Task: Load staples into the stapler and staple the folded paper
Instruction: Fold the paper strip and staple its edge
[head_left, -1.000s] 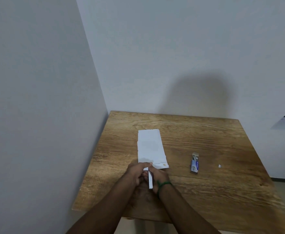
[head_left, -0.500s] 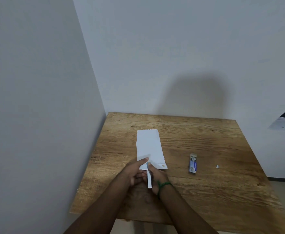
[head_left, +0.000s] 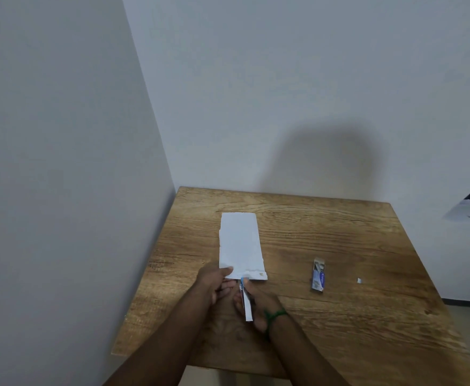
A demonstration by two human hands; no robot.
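**Item 1: folded paper** (head_left: 240,245). White, long narrow strip lying flat on the desk (head_left: 339,316), left of centre, near end ragged. Judged very light and limp, apt to slide or crease. Best pinched at the near corner, beside the stapling spot. Left hand (head_left: 214,281) pinches that near-left corner, thumb on top

**Item 2: stapler** (head_left: 246,303). Slim, white with a blue nose, nose at the paper's near edge. Whether the paper sits inside it cannot be told. Judged light, rigid and smooth-sided. Hold round the body, thumb over the top arm for squeezing. Right hand (head_left: 260,306) is curled round it, with a green band (head_left: 274,316) at the wrist

**Item 3: staple box** (head_left: 319,275). Small, lying well apart to the right. Whether the stapler is loaded cannot be confirmed

**Item 4: white scrap** (head_left: 359,280). Lying further right
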